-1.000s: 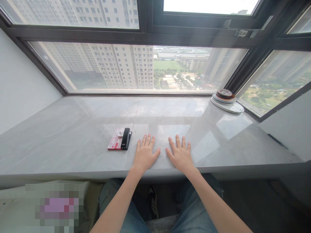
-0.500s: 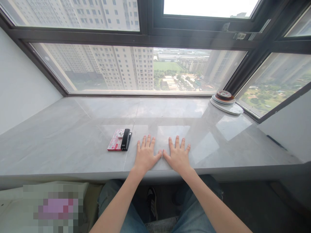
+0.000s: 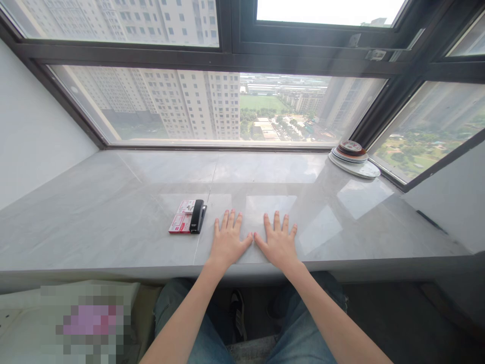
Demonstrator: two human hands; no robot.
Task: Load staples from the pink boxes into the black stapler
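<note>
My left hand (image 3: 228, 242) lies flat on the grey marble sill (image 3: 94, 227), its fingers spread. Beside it, also flat with fingers apart, rests my right hand (image 3: 278, 242). The two thumbs point at each other and almost meet. To the left of my left hand, and apart from it, sits a black stapler (image 3: 196, 216). It stands against or on the right side of small red and white boxes (image 3: 182, 216); which of these, I cannot tell. Neither hand holds anything.
A stack of round plates or discs (image 3: 352, 154) stands in the far right corner by the window frame (image 3: 382, 111). White walls close off both sides. At lower left, a pale surface (image 3: 26, 313) carries a pixelated patch. My knees are under the sill's front edge.
</note>
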